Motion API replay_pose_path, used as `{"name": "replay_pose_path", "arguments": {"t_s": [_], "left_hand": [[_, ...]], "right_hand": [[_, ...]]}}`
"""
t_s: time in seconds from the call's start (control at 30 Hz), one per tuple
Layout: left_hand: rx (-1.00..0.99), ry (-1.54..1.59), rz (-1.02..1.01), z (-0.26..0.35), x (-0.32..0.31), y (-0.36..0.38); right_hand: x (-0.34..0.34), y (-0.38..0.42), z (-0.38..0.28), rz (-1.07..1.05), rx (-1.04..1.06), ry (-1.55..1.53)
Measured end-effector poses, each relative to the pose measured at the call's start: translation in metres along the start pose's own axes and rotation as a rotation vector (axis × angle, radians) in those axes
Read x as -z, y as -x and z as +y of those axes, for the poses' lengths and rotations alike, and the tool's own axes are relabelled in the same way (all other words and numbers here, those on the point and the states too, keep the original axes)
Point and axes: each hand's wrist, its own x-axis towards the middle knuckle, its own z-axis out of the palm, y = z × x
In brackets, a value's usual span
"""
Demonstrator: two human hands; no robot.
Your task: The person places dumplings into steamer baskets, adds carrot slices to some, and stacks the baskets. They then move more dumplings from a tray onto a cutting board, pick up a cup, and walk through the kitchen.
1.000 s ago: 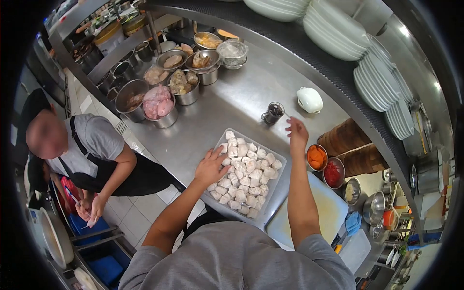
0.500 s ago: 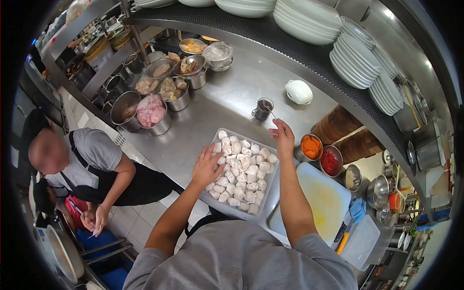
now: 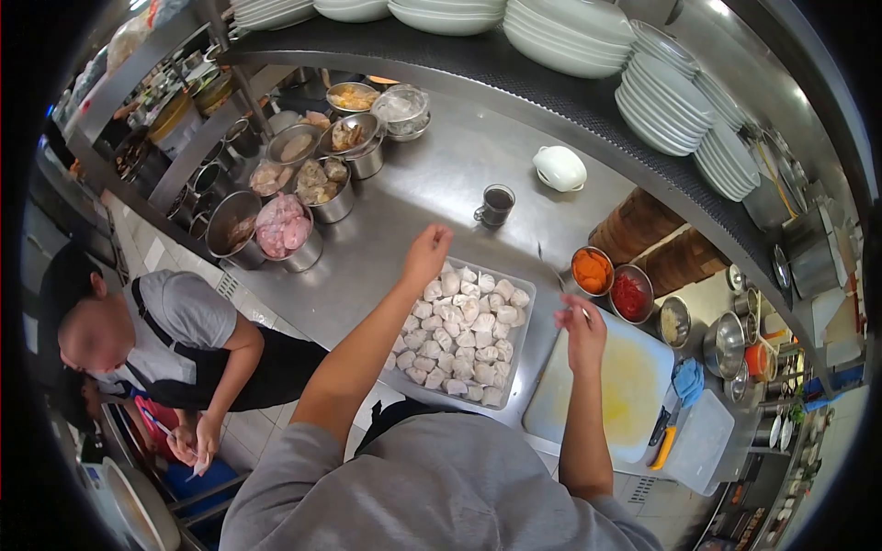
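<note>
A clear plastic tray (image 3: 517, 344) holds rows of white pleated dumplings (image 3: 464, 335) in front of me. My left hand (image 3: 428, 253) is just beyond the tray's far left corner, fingers curled together; anything between them is too small to make out. Over the far left edge of the yellow-stained white cutting board (image 3: 634, 390), my right hand (image 3: 581, 332) has its fingers apart and holds nothing. A glass cup of dark liquid (image 3: 496, 206) stands beyond the tray. A thin spoon (image 3: 549, 264) lies left of the bowl of orange pieces (image 3: 592, 271).
Metal bowls of meat (image 3: 283, 225) stand at the left. A white lidded dish (image 3: 559, 168) is at the back, under a shelf of plates (image 3: 661, 101). Right: bowl of red shreds (image 3: 631, 294), blue cloth (image 3: 687, 381), yellow-handled knife (image 3: 663, 448). A co-worker (image 3: 193, 340) stands at the left.
My left hand has moved off the dumplings, away from me and rightward. My right hand has left the cup and let go of the spoon, moving toward me over the cutting board.
</note>
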Motion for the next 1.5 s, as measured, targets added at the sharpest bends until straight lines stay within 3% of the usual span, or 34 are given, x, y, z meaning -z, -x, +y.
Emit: {"name": "replay_pose_path", "arguments": {"t_s": [0.07, 0.23, 0.33, 0.4, 0.67, 0.8, 0.93, 1.17, 1.33, 1.5], "left_hand": [[0.209, 0.033, -0.145, -0.003, -0.022, -0.029], [0.304, 0.004, -0.249, -0.091, -0.098, -0.088], [0.388, -0.002, -0.362, -0.074, -0.096, -0.095], [0.596, 0.306, -0.488, -0.06, -0.091, -0.095], [0.527, 0.375, -0.721, -0.061, -0.103, -0.107], [0.551, 0.549, -0.682, -0.08, -0.128, -0.107], [0.537, 0.467, -0.695, -0.065, -0.12, -0.102], [0.5, 0.434, -0.613, -0.068, -0.123, -0.094], [0.466, 0.357, -0.556, -0.022, -0.099, -0.077], [0.197, 0.254, -0.651, 0.019, -0.071, -0.059]], "right_hand": [[0.016, 0.044, -0.014, 0.062, 0.041, 0.164], [0.058, 0.148, -0.019, 0.302, 0.115, 0.209], [0.076, 0.208, -0.013, 0.511, 0.148, 0.144], [0.076, 0.244, -0.012, 0.709, 0.204, 0.145], [0.065, 0.355, 0.011, 1.107, 0.312, 0.123], [0.066, 0.401, 0.03, 1.304, 0.339, 0.1], [0.069, 0.455, 0.07, 1.457, 0.167, 0.058], [0.073, 0.521, 0.13, 1.563, -0.027, 0.036], [0.095, 0.539, 0.148, 1.536, -0.132, 0.031], [0.139, 0.545, 0.166, 1.45, -0.249, 0.041]]}}
